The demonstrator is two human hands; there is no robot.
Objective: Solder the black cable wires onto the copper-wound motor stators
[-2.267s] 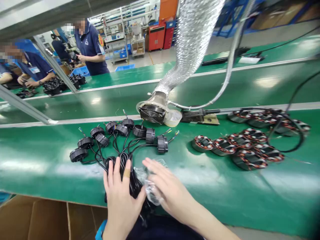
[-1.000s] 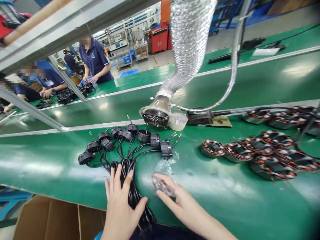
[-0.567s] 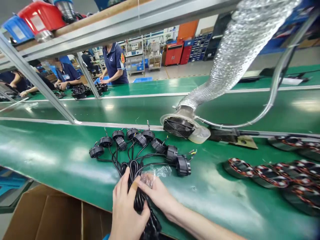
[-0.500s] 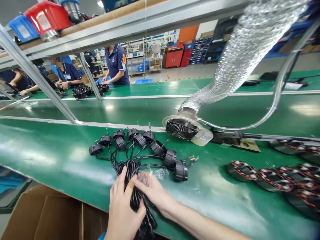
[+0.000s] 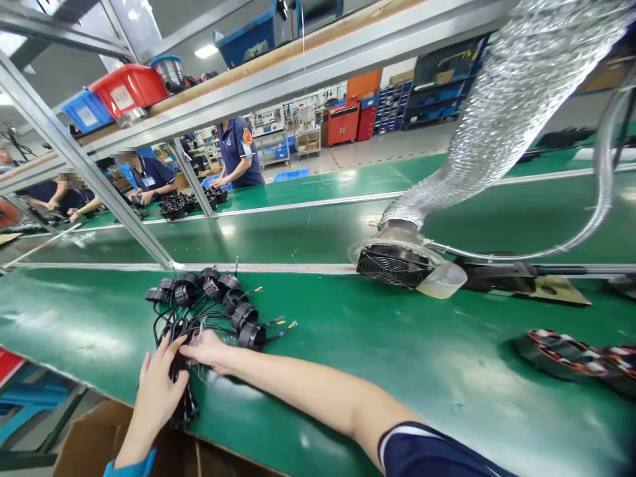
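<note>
A bundle of black cables (image 5: 185, 397) lies at the near edge of the green bench, with round black plastic caps (image 5: 244, 317) fanned out at its far end. Bare coloured wire ends stick out of several caps. My left hand (image 5: 159, 383) wraps over the bundle from the left, its fingers and thumb closed around the cables. From the right, my right hand (image 5: 207, 350) presses against the same bundle. Crumpled clear plastic (image 5: 203, 328) shows at its curled fingers, which are partly hidden.
A fan (image 5: 395, 265) on a silver foil duct (image 5: 477, 139) hangs over the bench. Wound copper-coloured coil rings (image 5: 559, 354) lie at the right. An open cardboard box (image 5: 94, 437) stands below the near edge. A metal post (image 5: 124, 212) rises at left; co-workers (image 5: 238, 152) work beyond.
Both hands and the cable bundle have shifted left along the bench, away from the fan, and the caps sit closer together. The camera view has also shifted.
</note>
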